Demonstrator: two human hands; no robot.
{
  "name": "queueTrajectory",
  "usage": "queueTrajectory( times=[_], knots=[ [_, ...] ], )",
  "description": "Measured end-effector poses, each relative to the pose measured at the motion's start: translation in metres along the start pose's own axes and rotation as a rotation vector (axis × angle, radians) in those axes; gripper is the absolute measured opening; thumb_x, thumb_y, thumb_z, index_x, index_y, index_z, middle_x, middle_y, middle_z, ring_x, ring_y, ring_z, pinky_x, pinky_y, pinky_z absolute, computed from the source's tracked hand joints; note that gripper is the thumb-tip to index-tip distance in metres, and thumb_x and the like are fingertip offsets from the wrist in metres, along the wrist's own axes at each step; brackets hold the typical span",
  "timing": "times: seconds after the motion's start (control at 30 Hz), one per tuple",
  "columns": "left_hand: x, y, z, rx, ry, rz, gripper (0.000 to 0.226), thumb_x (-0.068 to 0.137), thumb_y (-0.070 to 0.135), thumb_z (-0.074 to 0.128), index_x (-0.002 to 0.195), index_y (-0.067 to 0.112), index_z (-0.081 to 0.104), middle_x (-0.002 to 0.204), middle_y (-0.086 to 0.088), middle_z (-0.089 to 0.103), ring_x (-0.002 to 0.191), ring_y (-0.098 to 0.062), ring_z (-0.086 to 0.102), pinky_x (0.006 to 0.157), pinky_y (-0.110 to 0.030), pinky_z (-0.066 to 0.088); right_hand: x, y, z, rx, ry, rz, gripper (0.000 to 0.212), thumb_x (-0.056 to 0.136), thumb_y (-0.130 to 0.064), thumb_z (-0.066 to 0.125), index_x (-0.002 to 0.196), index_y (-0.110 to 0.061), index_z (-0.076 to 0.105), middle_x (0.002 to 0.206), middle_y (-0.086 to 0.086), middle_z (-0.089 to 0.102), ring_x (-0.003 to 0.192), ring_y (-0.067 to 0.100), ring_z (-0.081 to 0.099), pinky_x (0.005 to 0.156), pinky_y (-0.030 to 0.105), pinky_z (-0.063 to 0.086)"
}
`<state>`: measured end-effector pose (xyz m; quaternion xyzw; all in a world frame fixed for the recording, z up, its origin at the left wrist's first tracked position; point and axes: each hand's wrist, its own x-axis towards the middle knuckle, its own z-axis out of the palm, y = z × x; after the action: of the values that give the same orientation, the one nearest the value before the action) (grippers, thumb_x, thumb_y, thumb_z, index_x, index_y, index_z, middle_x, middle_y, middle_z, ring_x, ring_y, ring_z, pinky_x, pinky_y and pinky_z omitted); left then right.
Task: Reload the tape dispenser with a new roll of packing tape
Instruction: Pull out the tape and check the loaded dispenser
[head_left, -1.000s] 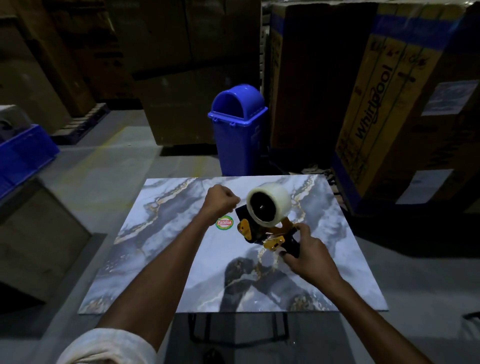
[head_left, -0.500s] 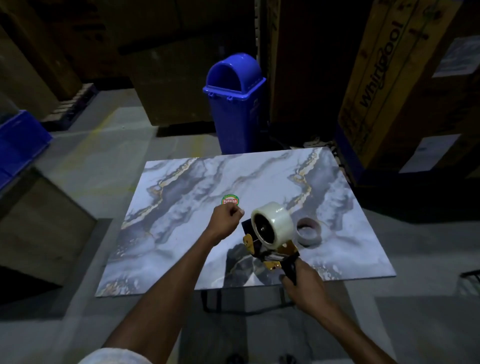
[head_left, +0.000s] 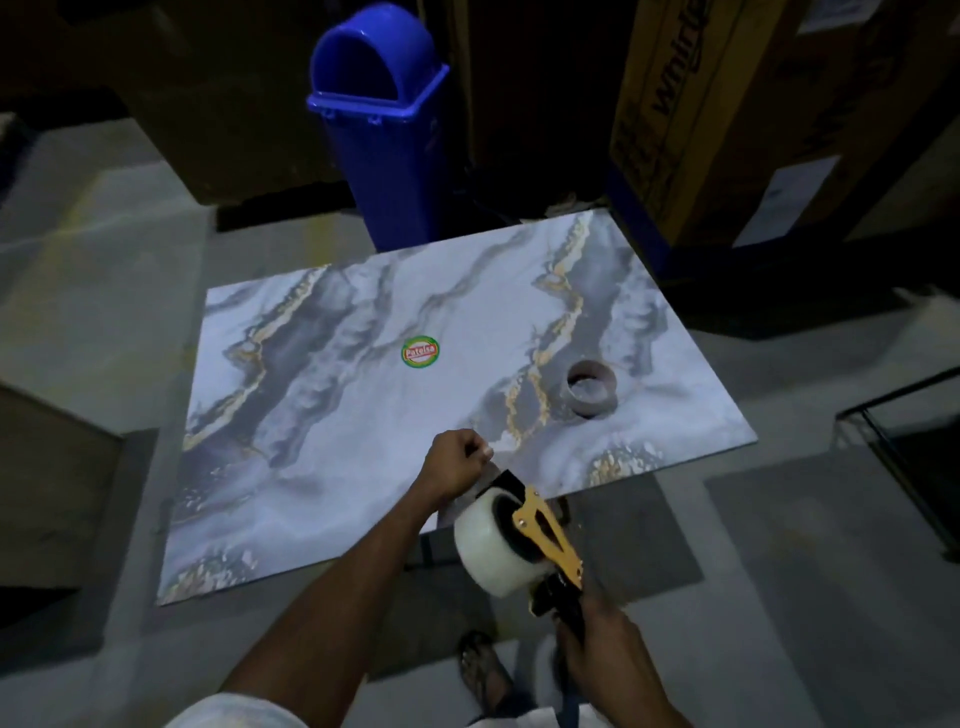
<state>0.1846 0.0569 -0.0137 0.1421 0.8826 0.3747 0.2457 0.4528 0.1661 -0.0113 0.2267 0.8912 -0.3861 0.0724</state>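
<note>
A yellow and black tape dispenser (head_left: 545, 540) carries a full roll of clear packing tape (head_left: 493, 545). My right hand (head_left: 602, 654) grips its black handle and holds it in the air just off the near edge of the marble-patterned table (head_left: 322, 467). My left hand (head_left: 457, 465) is closed at the dispenser's front end, pinching what looks like the loose tape end. An empty cardboard tape core (head_left: 591, 387) lies on the table at the right.
A round green and red sticker (head_left: 420, 352) sits mid-table. A blue swing-lid bin (head_left: 384, 119) stands behind the table. Large cardboard cartons (head_left: 727, 114) rise at the back right. A sandalled foot (head_left: 483, 670) shows on the grey floor below.
The dispenser has come off the table toward me and now hangs past the near edge. My left hand followed it to its front end. The view tilted down, revealing the empty core.
</note>
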Motion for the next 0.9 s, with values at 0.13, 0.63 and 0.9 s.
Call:
queueTrajectory(
  times=[0.13,0.63,0.9],
  knots=[
    [-0.005,-0.01,0.019,0.087,-0.046,0.016,0.021,0.096,0.017,0.068,0.075,0.018,0.067,0.078,-0.002,0.071,0.081,-0.02,0.066,0.074,-0.035,0.051,-0.01,0.029,0.03,-0.063,-0.183,0.164,0.067,0.094,-0.052,0.041,0.151,-0.018,0.032,0.135,0.01,0.062,0.123,0.028,0.059,0.099,0.032,0.044],
    [-0.016,-0.029,0.038,0.309,-0.021,0.032,0.012,0.087,0.022,0.072,0.077,0.016,0.076,0.063,0.016,0.063,0.072,-0.015,0.064,0.085,-0.04,0.05,-0.019,0.061,0.054,0.025,-0.297,0.258,0.049,0.095,-0.04,0.061,0.131,-0.008,0.059,0.1,-0.012,0.057,0.13,0.031,0.049,0.095,0.031,0.033],
    [-0.021,-0.033,0.048,0.288,0.021,0.013,0.01,0.085,0.015,0.075,0.075,0.016,0.076,0.081,0.002,0.079,0.081,-0.02,0.072,0.089,-0.049,0.054,-0.021,0.051,0.054,0.151,-0.29,0.27,0.017,0.093,-0.029,0.067,0.103,-0.027,0.054,0.08,-0.027,0.028,0.075,0.008,0.043,0.082,0.023,0.03]
  ],
)
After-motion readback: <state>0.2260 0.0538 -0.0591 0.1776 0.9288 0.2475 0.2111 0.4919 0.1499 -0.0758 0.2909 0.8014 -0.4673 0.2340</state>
